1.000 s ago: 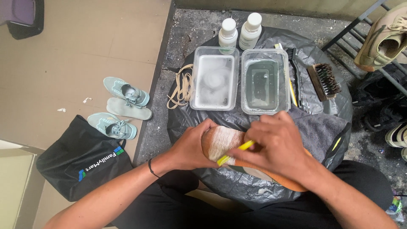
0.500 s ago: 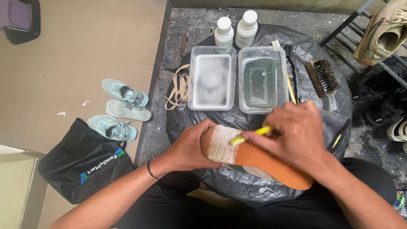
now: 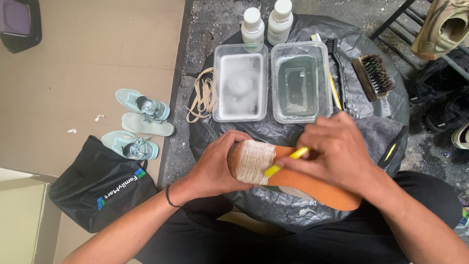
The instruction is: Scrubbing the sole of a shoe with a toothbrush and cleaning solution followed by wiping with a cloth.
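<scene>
Since half a second ago: brush head slid left onto the pale ribbed patch. Right hand (image 3: 337,151) gripping yellow brush (image 3: 286,161); left hand (image 3: 220,168) wrapped round the toe of the orange insole (image 3: 312,186), sole-side up, near centre over crinkled black plastic sheet (image 3: 293,210). Far: foamy tub (image 3: 240,88), clear-water tub (image 3: 299,83).

- Two tubs (image 3: 240,83) (image 3: 299,82) sit side by side; bottles (image 3: 266,22) behind them.
- Laces (image 3: 201,98) lie left of the tubs; brush (image 3: 373,76) right.
- Insole (image 3: 298,176) lies before the tubs.
</scene>
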